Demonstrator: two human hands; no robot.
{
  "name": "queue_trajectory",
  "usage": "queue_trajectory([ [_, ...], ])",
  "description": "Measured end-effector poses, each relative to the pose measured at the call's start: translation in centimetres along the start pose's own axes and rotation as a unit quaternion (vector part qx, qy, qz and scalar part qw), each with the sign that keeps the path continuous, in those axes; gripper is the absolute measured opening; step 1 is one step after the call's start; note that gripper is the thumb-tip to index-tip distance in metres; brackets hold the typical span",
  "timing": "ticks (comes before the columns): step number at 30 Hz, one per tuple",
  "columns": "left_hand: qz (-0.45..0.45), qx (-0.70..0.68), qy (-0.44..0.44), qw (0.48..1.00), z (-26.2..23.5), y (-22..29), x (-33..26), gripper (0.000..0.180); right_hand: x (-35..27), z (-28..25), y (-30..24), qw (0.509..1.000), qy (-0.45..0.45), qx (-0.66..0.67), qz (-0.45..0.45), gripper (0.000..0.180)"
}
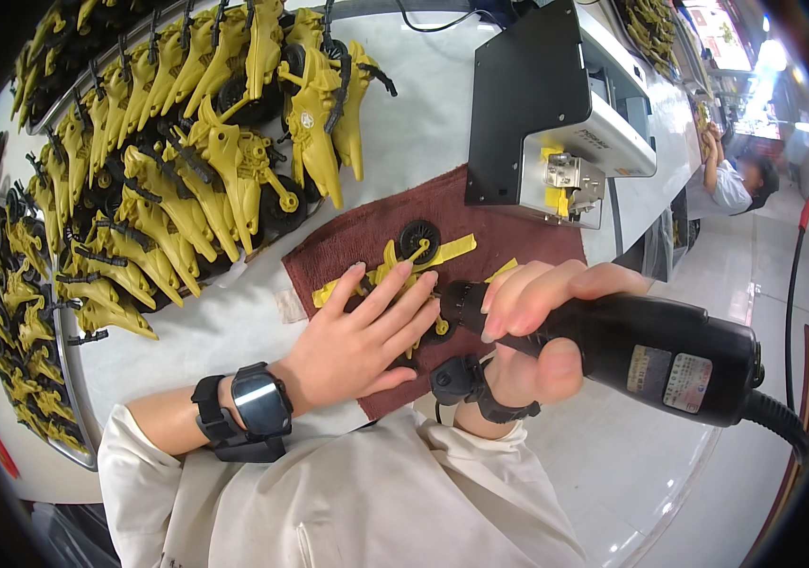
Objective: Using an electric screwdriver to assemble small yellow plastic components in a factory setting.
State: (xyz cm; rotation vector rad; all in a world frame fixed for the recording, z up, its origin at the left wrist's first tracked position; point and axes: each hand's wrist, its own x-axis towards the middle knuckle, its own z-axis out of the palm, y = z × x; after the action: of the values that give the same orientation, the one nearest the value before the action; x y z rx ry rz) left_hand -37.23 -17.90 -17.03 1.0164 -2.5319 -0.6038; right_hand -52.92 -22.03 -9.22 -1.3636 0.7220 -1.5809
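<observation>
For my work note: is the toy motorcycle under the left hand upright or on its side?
On its side: on the toy motorcycle, the black wheel lies round face up, beyond the left hand.

smooth plastic power tool (613, 336), rough cloth towel (357, 241)

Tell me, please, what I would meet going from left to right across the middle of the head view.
Yellow-and-black toy bikes at the far left, square-faced wrist device on the left wrist, left hand, right hand, rear end of the black power tool, power cord.
</observation>
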Motion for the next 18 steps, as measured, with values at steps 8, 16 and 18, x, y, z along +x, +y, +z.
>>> queue_trajectory([
  [8,-0.006,0.030,-0.009,0.999,0.3,0.1,-0.3,0.064,-0.1,-1.1,-0.3,0.999,-0.047,0.017,-0.019,0.048],
  [16,-0.005,0.014,-0.018,1.000,-0.3,0.4,0.1,0.072,8.3,-5.3,-5.7,0.949,0.195,-0.154,-0.194,0.047],
  [18,-0.006,0.013,-0.016,1.000,-0.4,0.5,0.0,0.072,9.2,-5.6,-3.8,0.949,0.189,-0.192,-0.165,0.040],
])
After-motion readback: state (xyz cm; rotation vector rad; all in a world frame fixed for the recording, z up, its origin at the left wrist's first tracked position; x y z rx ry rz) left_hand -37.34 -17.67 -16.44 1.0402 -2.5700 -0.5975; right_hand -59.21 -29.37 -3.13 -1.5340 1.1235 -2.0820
